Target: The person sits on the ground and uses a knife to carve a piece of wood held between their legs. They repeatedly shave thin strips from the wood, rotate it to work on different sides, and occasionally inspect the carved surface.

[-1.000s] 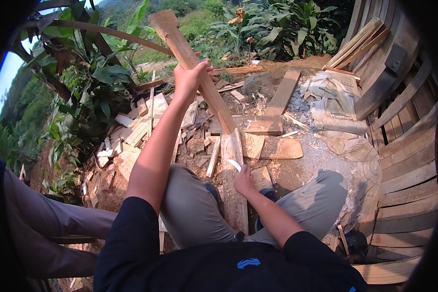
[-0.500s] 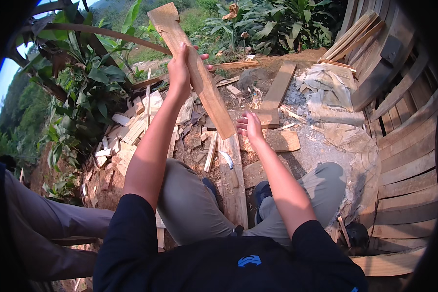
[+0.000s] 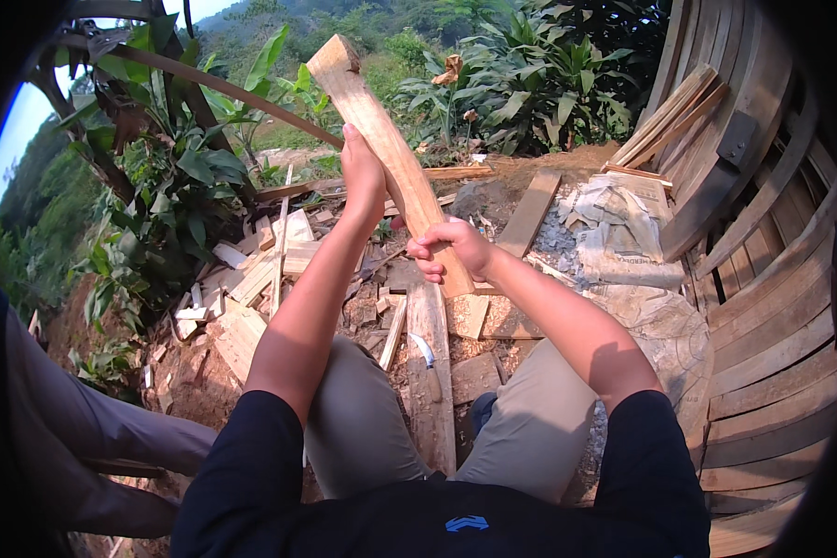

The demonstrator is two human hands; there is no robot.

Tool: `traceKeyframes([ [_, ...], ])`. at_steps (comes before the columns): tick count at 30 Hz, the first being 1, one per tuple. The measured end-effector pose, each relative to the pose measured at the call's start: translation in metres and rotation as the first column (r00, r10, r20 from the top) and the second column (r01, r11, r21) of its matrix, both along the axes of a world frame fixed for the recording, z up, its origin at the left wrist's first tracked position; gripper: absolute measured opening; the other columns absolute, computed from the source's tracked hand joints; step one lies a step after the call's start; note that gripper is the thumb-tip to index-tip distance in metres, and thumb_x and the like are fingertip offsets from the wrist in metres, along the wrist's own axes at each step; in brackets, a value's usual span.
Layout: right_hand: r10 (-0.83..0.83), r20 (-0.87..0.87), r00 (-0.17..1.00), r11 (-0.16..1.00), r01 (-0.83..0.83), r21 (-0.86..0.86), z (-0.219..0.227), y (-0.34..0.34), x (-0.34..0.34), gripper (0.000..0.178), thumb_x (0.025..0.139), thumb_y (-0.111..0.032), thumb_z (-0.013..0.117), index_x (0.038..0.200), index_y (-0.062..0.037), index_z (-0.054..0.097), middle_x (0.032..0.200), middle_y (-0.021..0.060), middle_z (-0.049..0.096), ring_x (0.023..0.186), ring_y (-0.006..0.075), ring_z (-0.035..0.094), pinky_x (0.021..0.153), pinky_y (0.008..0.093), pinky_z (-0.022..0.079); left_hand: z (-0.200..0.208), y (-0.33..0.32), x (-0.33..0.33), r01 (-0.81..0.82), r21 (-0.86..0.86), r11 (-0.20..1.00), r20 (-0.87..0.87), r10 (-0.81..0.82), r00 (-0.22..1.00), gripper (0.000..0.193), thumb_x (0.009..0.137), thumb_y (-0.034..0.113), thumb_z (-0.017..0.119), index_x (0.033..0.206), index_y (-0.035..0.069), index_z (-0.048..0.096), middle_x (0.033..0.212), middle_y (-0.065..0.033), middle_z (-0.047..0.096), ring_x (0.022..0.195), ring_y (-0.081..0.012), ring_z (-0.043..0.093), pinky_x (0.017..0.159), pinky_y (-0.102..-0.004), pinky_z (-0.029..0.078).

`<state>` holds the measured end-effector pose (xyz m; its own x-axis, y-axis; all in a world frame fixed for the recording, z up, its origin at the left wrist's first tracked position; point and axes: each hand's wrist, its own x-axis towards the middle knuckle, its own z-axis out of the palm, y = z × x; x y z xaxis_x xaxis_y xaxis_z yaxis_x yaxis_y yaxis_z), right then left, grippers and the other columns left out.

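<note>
Crumpled pale sack (image 3: 614, 244), right of centre: dark printed capitals (image 3: 640, 261) in a single line near the lower edge, part of the run lost in folds; flattened pale sheet (image 3: 656, 330), directly below the sack in the view: faint dark characters (image 3: 686, 397) toward the right-hand side, too small to make out; dark shirt (image 3: 372, 521), front: one blue emblem (image 3: 466, 524), angular and arrow-like, at the lower edge of the view.
</note>
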<state>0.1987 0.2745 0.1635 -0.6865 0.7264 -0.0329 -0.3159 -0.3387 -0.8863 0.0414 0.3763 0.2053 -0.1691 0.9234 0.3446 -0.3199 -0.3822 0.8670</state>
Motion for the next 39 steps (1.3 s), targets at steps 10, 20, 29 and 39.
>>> traceKeyframes([
  [10,-0.060,-0.238,0.969,0.983,0.015,-0.186,0.012,0.014,0.026,0.042,0.088,-0.021,0.047,0.128,-0.0081,0.048,0.078,0.0007,0.046,0.055,0.0114,0.043,0.052,0.0296,0.042,-0.005,-0.028,0.012,0.483,-0.001,0.876,-0.389,-0.445,0.806,0.065,0.089,0.025,0.082,0.135,-0.002,0.045,0.111,-0.0118,0.071,0.098,-0.0157,0.070,0.076,-0.0267,0.057],
  [20,-0.045,-0.127,0.991,0.999,0.042,-0.026,0.024,-0.018,0.035,0.067,0.080,-0.015,0.049,0.146,-0.0015,0.041,0.088,0.0060,0.050,0.062,0.0141,0.050,0.059,0.0326,0.050,-0.008,-0.008,-0.002,0.205,-0.157,0.966,-0.152,-0.229,0.962,0.054,0.109,0.049,0.044,0.103,0.000,0.066,0.078,-0.0067,0.066,0.056,-0.0136,0.067,0.045,-0.0274,0.054],
  [29,-0.330,0.140,0.934,0.929,0.295,0.223,0.017,-0.013,0.027,0.063,0.091,-0.010,0.068,0.147,-0.0014,0.041,0.097,0.0069,0.060,0.069,0.0119,0.059,0.060,0.0298,0.053,-0.002,-0.027,0.003,0.323,-0.075,0.943,-0.213,-0.332,0.919,0.062,0.097,0.043,0.069,0.136,-0.001,0.052,0.104,-0.0093,0.065,0.075,-0.0150,0.070,0.057,-0.0264,0.057],
  [39,-0.576,0.468,0.671,0.811,0.399,0.427,-0.008,0.006,0.033,0.042,0.093,-0.018,0.076,0.123,-0.0004,0.053,0.092,0.0084,0.068,0.063,0.0118,0.063,0.053,0.0271,0.053,-0.015,-0.020,0.013,0.137,-0.041,0.990,-0.510,-0.139,0.849,0.088,0.075,0.044,0.092,0.128,-0.003,0.040,0.109,-0.0119,0.063,0.093,-0.0158,0.070,0.063,-0.0245,0.058],
])
